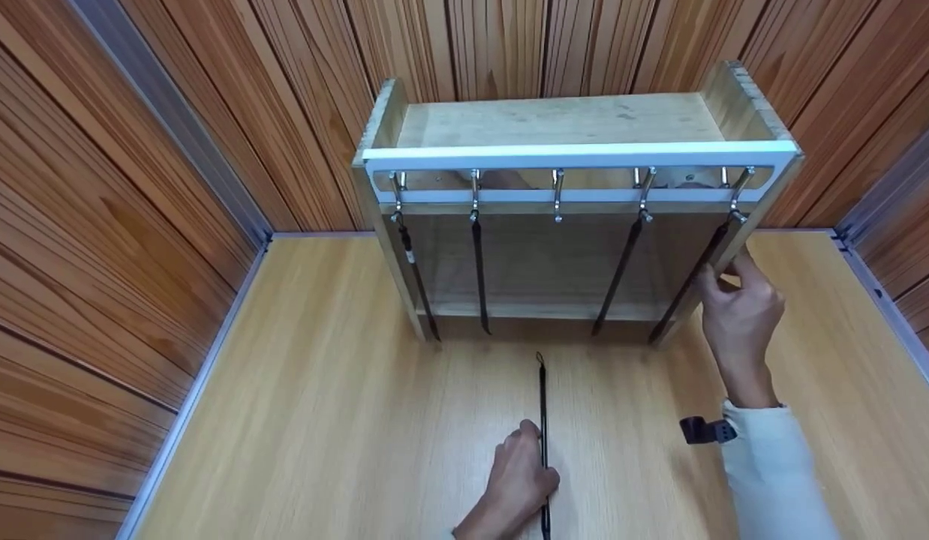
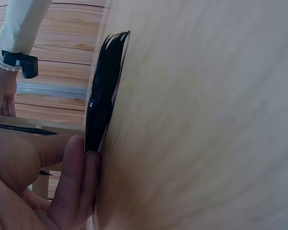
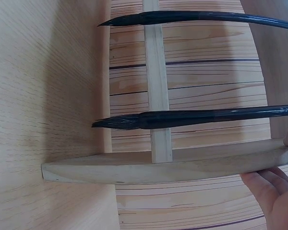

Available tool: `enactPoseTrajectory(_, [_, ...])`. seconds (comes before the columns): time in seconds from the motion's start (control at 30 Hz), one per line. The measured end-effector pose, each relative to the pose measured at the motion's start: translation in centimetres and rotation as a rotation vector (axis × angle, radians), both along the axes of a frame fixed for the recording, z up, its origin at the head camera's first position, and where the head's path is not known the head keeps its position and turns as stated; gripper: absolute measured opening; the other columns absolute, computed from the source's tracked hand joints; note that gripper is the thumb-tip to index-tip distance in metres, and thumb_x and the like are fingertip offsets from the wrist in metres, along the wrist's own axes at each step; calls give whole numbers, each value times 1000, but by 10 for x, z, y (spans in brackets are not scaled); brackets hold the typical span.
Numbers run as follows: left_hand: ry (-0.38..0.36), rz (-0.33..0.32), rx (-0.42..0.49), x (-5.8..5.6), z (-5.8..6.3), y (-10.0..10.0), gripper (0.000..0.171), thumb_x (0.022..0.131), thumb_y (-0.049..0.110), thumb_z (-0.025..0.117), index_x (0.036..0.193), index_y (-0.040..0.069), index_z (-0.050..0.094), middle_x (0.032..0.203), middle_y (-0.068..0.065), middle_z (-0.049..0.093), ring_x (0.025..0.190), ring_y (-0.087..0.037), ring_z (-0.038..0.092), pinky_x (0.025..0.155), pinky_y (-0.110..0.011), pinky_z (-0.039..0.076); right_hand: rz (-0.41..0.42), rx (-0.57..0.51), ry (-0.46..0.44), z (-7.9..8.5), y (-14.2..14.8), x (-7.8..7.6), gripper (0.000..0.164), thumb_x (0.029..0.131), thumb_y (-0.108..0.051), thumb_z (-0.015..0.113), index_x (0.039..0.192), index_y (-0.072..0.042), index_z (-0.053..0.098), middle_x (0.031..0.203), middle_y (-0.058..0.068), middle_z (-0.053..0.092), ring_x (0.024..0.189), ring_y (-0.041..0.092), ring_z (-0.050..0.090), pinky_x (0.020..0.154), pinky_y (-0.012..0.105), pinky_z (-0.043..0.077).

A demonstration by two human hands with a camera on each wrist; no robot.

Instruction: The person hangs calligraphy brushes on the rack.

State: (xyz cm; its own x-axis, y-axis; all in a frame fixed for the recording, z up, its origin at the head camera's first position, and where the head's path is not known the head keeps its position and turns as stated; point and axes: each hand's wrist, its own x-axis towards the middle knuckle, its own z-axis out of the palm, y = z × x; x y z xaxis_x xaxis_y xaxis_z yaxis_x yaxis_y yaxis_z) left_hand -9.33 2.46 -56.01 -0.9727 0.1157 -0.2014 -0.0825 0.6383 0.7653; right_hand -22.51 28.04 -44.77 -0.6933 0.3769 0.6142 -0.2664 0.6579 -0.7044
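Note:
My left hand (image 1: 513, 472) holds a black calligraphy brush (image 1: 543, 397) low at the front of the tabletop. The brush's loop end points toward the rack. In the left wrist view its black bristles (image 2: 108, 72) extend past my fingertips, close along the table surface. My right hand (image 1: 744, 315) grips the right side panel (image 3: 134, 173) of a wooden rack (image 1: 562, 124), thumb on one side and fingers on the other. Several calligraphy brushes hang bristles down from the rack's hooks, among them one (image 1: 478, 270) left of centre. No brush hangs on the middle hook (image 1: 558, 195).
The rack stands against the back wood-panelled wall (image 1: 502, 45), its white hook bar (image 1: 569, 156) facing me. Panelled walls rise at left and right, with metal strips (image 1: 202, 397) along the table edges. A dark wrist device (image 1: 707, 431) sits at the right sleeve.

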Motion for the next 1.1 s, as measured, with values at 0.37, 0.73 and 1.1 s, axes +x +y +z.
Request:
enactPoseTrajectory(0.37, [-19,-15,18,-2,1,-2,35,69,-17,71,99,-3,58,78,-10,57,56,-14,58,39,-25,46,-7,3,-19,1,0,1,23,93,-6,66,114,-1,73,99,14,73,93,25,69,75,9,48])
enactPoseTrajectory(0.73, [7,-12,147,4,8,-12,37,71,-12,68,103,4,57,81,1,57,46,-5,54,48,-22,48,-18,16,14,-3,3,-2,15,90,-2,67,103,1,74,92,13,73,87,18,71,72,6,47])
enactPoseTrajectory(1.1, [101,18,178,2,19,-13,47,74,-10,71,114,9,56,75,9,56,60,-2,54,52,-23,46,2,14,30,-2,1,-1,16,92,-3,64,104,4,73,93,15,73,90,25,70,74,8,48])
